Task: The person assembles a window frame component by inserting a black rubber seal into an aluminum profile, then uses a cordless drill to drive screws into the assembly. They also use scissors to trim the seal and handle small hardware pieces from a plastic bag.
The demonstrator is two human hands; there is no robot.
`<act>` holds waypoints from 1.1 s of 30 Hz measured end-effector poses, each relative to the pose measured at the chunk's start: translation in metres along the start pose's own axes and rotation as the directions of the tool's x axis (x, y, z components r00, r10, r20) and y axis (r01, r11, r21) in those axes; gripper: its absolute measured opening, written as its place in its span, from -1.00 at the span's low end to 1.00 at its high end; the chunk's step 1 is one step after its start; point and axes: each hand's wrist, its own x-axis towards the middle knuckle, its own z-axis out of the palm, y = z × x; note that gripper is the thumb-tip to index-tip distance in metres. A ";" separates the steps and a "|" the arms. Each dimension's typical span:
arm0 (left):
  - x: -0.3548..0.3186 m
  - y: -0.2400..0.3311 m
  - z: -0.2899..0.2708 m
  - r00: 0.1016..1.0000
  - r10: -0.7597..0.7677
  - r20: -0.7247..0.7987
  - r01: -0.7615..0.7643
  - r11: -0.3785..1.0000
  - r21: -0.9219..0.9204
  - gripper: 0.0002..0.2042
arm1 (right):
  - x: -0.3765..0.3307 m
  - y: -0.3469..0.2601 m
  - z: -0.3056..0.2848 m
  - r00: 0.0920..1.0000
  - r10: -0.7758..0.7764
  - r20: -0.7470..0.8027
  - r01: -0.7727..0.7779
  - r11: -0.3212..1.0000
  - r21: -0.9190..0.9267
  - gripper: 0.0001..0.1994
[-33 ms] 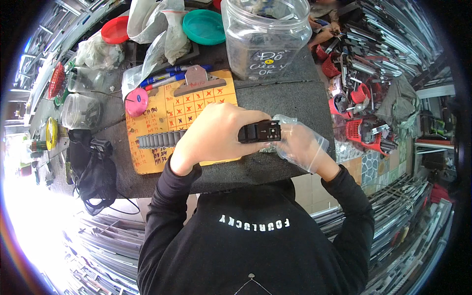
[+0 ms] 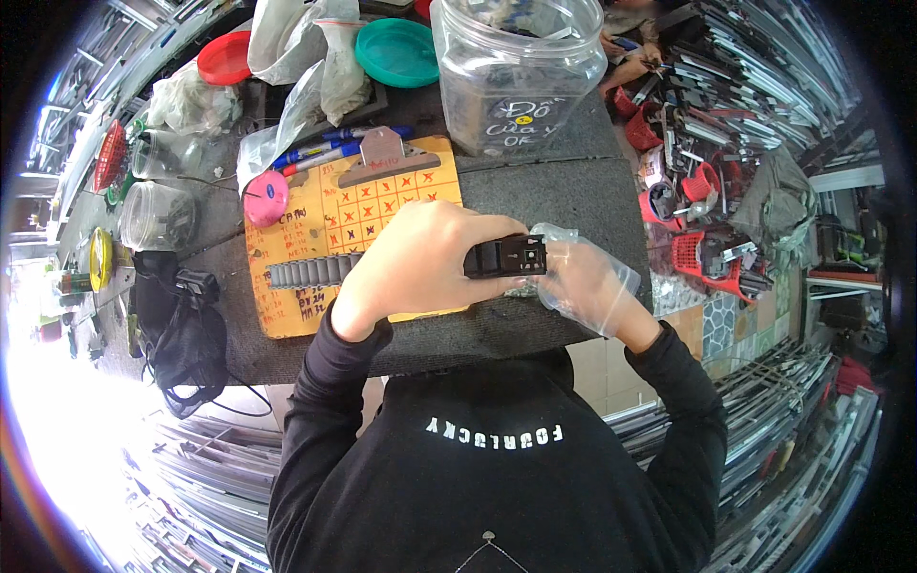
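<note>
My left hand (image 2: pixel 415 256) is closed around a black slotted plastic piece (image 2: pixel 506 256), thumb below and fingers above, over the clipboard's lower right. A grey ribbed strip (image 2: pixel 310 273) shows on the other side of that hand; whether the two join beneath it I cannot tell. A clear plastic bag (image 2: pixel 611 296) covers my right hand (image 2: pixel 578 277), whose bent fingers come up to the right end of the black piece. What those fingertips hold is hidden. Below the black piece, small bits (image 2: pixel 521 288) show near the bag. Under my left hand lies the yellow clipboard (image 2: pixel 277 310) with a marked grid.
Behind the hands stands a large clear jar (image 2: pixel 516 95). A pink round object (image 2: pixel 266 198) and several pens (image 2: pixel 315 153) lie on the clipboard's far side. Teal (image 2: pixel 396 53) and red (image 2: pixel 223 58) lids sit beyond. Left is a black bag (image 2: pixel 177 325); red baskets (image 2: pixel 707 263) stand right.
</note>
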 end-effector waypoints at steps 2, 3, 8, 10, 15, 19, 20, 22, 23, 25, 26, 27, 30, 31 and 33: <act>0.000 0.000 0.000 0.999 -0.032 0.040 0.032 0.999 0.002 -0.64 | -0.001 -0.001 -0.002 1.000 -0.017 0.020 0.018 1.000 -0.024 -0.77; 0.000 -0.001 0.001 1.000 0.013 0.012 -0.013 1.000 -0.002 -0.64 | -0.002 -0.001 -0.003 0.999 -0.019 0.032 0.020 0.999 -0.035 -0.77; 0.002 -0.003 0.008 0.999 0.045 -0.019 -0.044 0.998 0.047 -0.62 | -0.005 0.000 -0.006 0.999 0.022 -0.026 -0.022 1.000 0.014 -0.77; 0.002 -0.002 0.010 0.998 0.018 -0.059 -0.008 0.987 0.163 -0.58 | -0.010 0.002 -0.005 0.997 0.006 -0.076 0.000 0.996 0.089 -0.80; 0.000 -0.001 0.008 0.986 0.013 -0.165 0.026 0.972 0.235 -0.54 | -0.040 -0.002 -0.024 0.986 0.162 -0.034 -0.136 0.911 0.389 -0.77; 0.003 -0.005 -0.002 0.971 0.087 -0.223 -0.036 0.974 0.224 -0.56 | -0.070 -0.023 -0.077 0.879 0.415 0.235 -0.475 0.718 0.509 -0.81; 0.003 -0.004 -0.003 0.965 0.103 -0.242 -0.049 0.974 0.222 -0.57 | -0.078 -0.032 -0.091 0.922 0.378 0.087 -0.378 0.826 0.419 -0.84; 0.002 0.001 -0.003 0.944 0.122 -0.307 -0.059 0.977 0.205 -0.57 | -0.087 -0.051 -0.107 0.907 0.369 -0.205 -0.290 0.897 0.334 -0.87; 0.001 0.005 -0.003 0.931 0.134 -0.339 -0.068 0.977 0.200 -0.57 | -0.087 -0.060 -0.110 0.844 0.396 -0.361 -0.273 0.898 0.345 -0.88; -0.002 0.014 -0.005 0.914 0.171 -0.367 -0.088 0.969 0.233 -0.56 | -0.080 -0.075 -0.107 0.714 0.400 -0.575 -0.130 0.882 0.452 -0.89; -0.003 0.018 -0.007 0.907 0.192 -0.375 -0.099 0.962 0.254 -0.54 | -0.073 -0.082 -0.101 0.661 0.393 -0.639 0.009 0.848 0.531 -0.90; -0.004 0.022 -0.010 0.940 0.157 -0.304 -0.097 0.975 0.202 -0.53 | -0.065 -0.088 -0.094 0.613 0.397 -0.684 0.145 0.794 0.590 -0.91; 0.000 0.026 -0.025 0.998 -0.023 -0.052 0.017 0.995 -0.099 -0.46 | -0.038 -0.094 -0.083 0.769 0.371 -0.521 0.157 0.680 0.716 -0.91; 0.005 0.024 -0.028 0.998 0.024 -0.058 -0.040 0.958 -0.283 -0.63 | -0.031 -0.094 -0.081 0.809 0.391 -0.438 0.111 0.631 0.768 -0.92; 0.009 0.024 -0.035 0.973 -0.166 0.159 0.220 0.869 -0.443 -0.57 | -0.020 -0.094 -0.078 0.831 0.392 -0.396 0.171 0.496 0.851 -0.93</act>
